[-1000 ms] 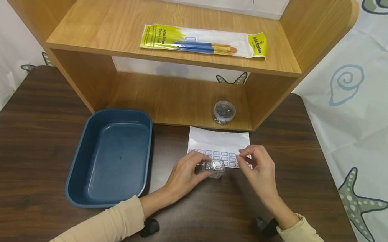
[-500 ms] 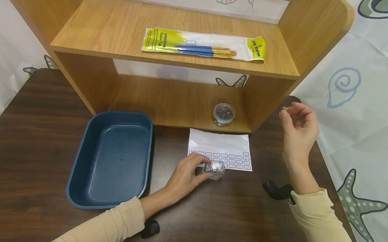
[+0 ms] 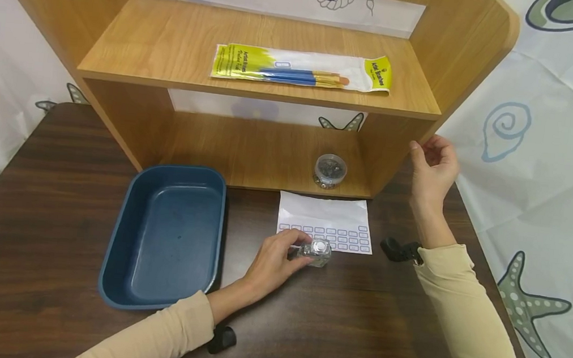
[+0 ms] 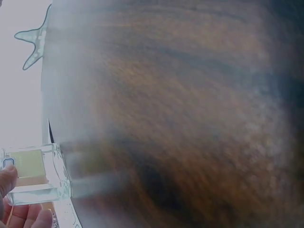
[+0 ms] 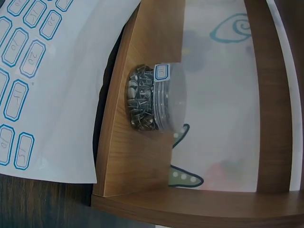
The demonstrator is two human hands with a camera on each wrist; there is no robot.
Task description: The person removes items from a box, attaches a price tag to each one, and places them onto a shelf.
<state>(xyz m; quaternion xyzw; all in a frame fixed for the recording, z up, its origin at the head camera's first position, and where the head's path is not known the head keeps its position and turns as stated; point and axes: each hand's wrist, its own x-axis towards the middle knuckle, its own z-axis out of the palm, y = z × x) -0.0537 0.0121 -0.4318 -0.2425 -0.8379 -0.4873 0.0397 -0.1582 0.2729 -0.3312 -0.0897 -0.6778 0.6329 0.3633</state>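
Note:
My left hand grips a small square glass bottle with a silvery top, standing at the front edge of a sticker sheet. In the left wrist view the bottle shows a yellowish panel and a small blue-bordered sticker beside the thumb. My right hand is raised at the front edge of the shelf unit's right side panel, thumb tip right at that edge, fingers bent. Whether it pinches something small I cannot tell. The right wrist view shows the sheet with handwritten numbers.
A lidded clear tub of metal tacks sits on the lower shelf, with a numbered sticker on it. Packaged artist brushes lie on the shelf above. A blue bin stands at the left on the dark table.
My right hand has left the sticker sheet, swung up and right, then moved slightly left to the side panel's edge. My left hand keeps hold of the bottle in place.

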